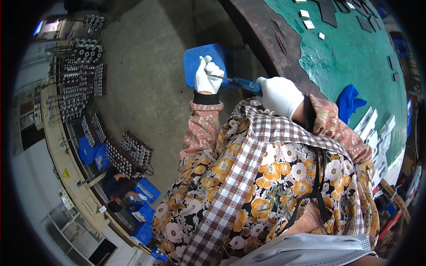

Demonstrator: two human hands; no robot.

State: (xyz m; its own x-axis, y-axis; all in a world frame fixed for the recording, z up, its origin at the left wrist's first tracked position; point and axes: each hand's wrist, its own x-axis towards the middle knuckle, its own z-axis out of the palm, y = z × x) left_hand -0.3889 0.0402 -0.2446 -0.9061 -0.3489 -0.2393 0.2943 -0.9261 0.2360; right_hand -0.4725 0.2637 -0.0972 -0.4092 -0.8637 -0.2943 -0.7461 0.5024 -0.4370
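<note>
My right hand (pixel 282 96), in a white glove, is wrapped round the blue handle of a tool (pixel 247 84). From the handle a thin metal shaft (pixel 220 78) runs left to the fingers of my left hand (pixel 208 76). That hand is gloved in white too, with its fingers curled closed and the thumb up. Whatever small thing it grips is hidden by the glove, and I cannot make out the shaft's tip. Below and behind my left hand is a blue plastic bin (pixel 191 66) on the floor.
A worn green-topped table (pixel 328 62) stands at right, with small white blocks (pixel 309 24), dark flat plates (pixel 327 14), a blue cloth (pixel 349 103) and pale metal bars (pixel 367 124). At left, racks hold many metal parts (pixel 80 84). Another person (pixel 116 188) works beside blue bins (pixel 147 189).
</note>
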